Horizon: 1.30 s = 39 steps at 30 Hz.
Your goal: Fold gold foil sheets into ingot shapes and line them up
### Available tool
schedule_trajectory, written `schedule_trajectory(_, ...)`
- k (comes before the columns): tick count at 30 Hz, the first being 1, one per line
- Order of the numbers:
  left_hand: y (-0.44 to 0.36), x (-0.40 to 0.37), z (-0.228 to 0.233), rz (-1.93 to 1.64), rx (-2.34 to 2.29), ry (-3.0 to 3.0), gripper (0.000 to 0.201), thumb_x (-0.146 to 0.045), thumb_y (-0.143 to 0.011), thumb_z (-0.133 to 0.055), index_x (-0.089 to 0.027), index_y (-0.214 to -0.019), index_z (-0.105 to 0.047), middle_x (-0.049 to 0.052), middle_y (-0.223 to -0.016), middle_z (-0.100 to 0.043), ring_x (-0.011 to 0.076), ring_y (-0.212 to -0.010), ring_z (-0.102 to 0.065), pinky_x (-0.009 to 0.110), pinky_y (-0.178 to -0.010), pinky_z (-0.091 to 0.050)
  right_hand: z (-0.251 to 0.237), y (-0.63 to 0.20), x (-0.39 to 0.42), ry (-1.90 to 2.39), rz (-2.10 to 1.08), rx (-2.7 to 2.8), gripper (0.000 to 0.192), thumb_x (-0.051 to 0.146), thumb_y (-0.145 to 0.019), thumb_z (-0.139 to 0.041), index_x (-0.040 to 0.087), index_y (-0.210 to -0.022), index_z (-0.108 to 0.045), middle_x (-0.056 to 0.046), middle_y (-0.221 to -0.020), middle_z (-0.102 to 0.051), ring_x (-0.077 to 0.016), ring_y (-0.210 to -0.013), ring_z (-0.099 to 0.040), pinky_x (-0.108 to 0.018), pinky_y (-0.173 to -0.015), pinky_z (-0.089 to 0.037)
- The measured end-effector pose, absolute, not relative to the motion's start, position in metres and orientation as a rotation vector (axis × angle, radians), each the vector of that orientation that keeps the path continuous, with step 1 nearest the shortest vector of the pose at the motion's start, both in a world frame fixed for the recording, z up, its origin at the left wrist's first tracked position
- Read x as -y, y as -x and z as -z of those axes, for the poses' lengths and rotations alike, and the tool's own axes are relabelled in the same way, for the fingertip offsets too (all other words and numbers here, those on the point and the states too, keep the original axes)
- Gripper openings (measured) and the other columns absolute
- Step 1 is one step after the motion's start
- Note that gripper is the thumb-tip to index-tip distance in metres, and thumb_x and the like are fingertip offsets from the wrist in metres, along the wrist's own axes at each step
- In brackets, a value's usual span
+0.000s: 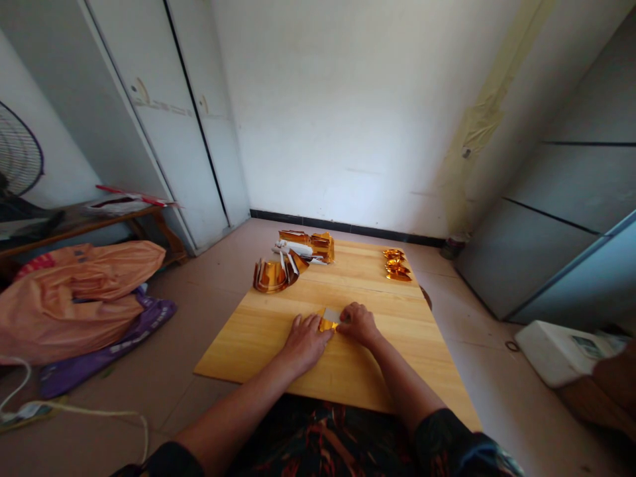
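Note:
A small piece of gold foil paper (326, 324) lies on the wooden table (268, 338) in front of me, partly folded, with a greyish-white face showing at its upper side. My left hand (307, 340) holds it down from the left, the fingers on its edge and the thumb near its lower side. At the right, my right hand (358, 322) has its fingers curled and pinched at the paper's edge. The fingertips hide part of the fold. Folded gold foil pieces (396, 266) sit in a row at the table's far right.
Curved stacks of gold foil sheets (272, 277) and a further foil stack with a white roll (298, 248) occupy the far left of the table. Beyond stand a white wall (338, 119) and cabinet (163, 119). A white box (561, 354) is on the floor at right.

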<state>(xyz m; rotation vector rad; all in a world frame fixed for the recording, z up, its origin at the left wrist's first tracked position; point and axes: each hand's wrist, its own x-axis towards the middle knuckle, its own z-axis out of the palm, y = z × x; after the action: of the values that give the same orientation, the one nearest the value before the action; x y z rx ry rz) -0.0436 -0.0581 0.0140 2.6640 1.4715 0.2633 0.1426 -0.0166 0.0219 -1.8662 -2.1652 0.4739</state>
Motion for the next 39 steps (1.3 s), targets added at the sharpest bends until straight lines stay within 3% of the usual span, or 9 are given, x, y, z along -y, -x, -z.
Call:
schedule_trajectory(14, 0.043, 0.058, -0.015, -0.257, -1.484, -2.719, 0.031, -0.028, -0.089, -0.048, -0.035, -0.117, -0.058, 0.01, -0.121, -0.055, 0.0281, -0.118, -0.045, 0.054, -0.098, -0.031, -0.016, -0.142, 0.006, 1.693, -0.579, 2.072, 0.022, 0.005, -0.064, -0.057, 0.02, -0.076, -0.069, -0.003, -0.087, -0.065, -0.015, -0.083, -0.058, -0.023, -0.074, -0.042)
schedule_trajectory(22, 0.045, 0.058, -0.017, -0.24, -1.459, -2.742, 0.028, -0.025, -0.089, -0.048, -0.03, -0.113, -0.06, 0.011, -0.119, -0.055, 0.0272, -0.116, -0.046, 0.052, -0.097, -0.033, -0.015, -0.124, 0.008, 1.484, -0.977, 2.064, 0.025, 0.003, -0.062, -0.049, 0.017, -0.071, -0.068, 0.001, -0.071, -0.067, -0.0111, -0.068, -0.058, -0.019, -0.064, -0.043)
schedule_trajectory(32, 0.061, 0.054, -0.017, -0.242, -1.286, -2.737, 0.03, -0.024, -0.086, -0.05, -0.03, -0.114, -0.06, 0.009, -0.135, -0.047, 0.0281, -0.126, -0.039, 0.049, -0.102, -0.03, -0.028, -0.125, -0.002, 1.543, -1.211, 2.093, 0.018, 0.003, -0.059, -0.06, 0.016, -0.07, -0.065, 0.006, -0.063, -0.062, -0.0083, -0.06, -0.054, -0.017, -0.057, -0.04)
schedule_trajectory(39, 0.057, 0.056, -0.022, -0.227, -1.307, -2.715, 0.025, -0.026, -0.088, -0.047, -0.027, -0.107, -0.063, 0.01, -0.132, -0.048, 0.0284, -0.124, -0.041, 0.05, -0.1, -0.031, -0.03, -0.124, -0.003, 1.543, -1.261, 2.053, 0.015, 0.004, -0.057, -0.063, 0.016, -0.066, -0.062, 0.008, -0.058, -0.059, -0.0071, -0.056, -0.05, -0.017, -0.055, -0.038)
